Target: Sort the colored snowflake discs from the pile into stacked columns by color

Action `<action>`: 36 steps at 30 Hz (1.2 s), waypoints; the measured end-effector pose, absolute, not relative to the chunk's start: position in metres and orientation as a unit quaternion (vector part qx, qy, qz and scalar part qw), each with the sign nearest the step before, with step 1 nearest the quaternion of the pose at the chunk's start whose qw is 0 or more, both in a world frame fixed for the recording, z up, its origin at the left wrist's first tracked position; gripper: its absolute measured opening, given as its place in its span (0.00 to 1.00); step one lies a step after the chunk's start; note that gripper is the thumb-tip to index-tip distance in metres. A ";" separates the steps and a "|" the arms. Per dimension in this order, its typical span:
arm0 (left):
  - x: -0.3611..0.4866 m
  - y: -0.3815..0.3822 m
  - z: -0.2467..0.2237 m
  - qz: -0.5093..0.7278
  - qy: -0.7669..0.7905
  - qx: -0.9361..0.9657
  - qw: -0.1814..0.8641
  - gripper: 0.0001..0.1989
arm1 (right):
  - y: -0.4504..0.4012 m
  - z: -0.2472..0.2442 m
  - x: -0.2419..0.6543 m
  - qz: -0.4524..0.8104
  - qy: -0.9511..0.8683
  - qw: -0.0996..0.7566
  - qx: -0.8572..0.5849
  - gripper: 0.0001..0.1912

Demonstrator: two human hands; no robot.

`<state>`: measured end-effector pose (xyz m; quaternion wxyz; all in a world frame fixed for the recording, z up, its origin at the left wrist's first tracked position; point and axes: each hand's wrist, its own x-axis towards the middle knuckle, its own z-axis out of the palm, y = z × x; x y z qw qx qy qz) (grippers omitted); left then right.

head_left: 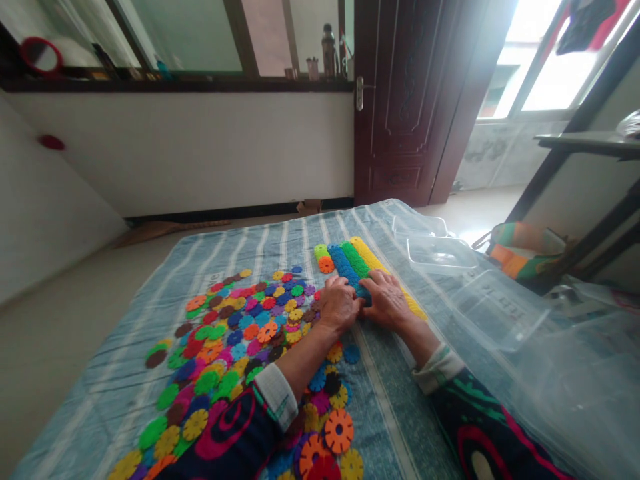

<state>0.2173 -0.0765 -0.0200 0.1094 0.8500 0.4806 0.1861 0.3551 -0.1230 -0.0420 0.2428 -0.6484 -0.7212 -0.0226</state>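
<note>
Rows of notched plastic discs lie side by side: a blue row (345, 261), a green row (356, 259) and a yellow row (369, 253). At the blue row's near end, my left hand (339, 305) is closed on the blue discs from the left. My right hand (387, 300) grips the same end from the right, its wrist side over part of the yellow row. The hands nearly touch, and they hide the discs between them. Left of the blue row are a few lime discs (321, 251) and orange discs (326, 265).
A wide pile of loose mixed-colour discs (215, 353) spreads under and left of my left forearm. Clear plastic boxes (500, 310) stand along the right of the striped cloth (385, 373). Beyond the bed-like surface are a brown door (400, 100) and a colourful bag (525, 247).
</note>
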 end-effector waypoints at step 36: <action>0.214 -0.083 -0.025 0.201 0.503 0.827 0.152 0.09 | -0.125 -0.035 0.362 0.004 -0.729 0.205 -0.653 0.25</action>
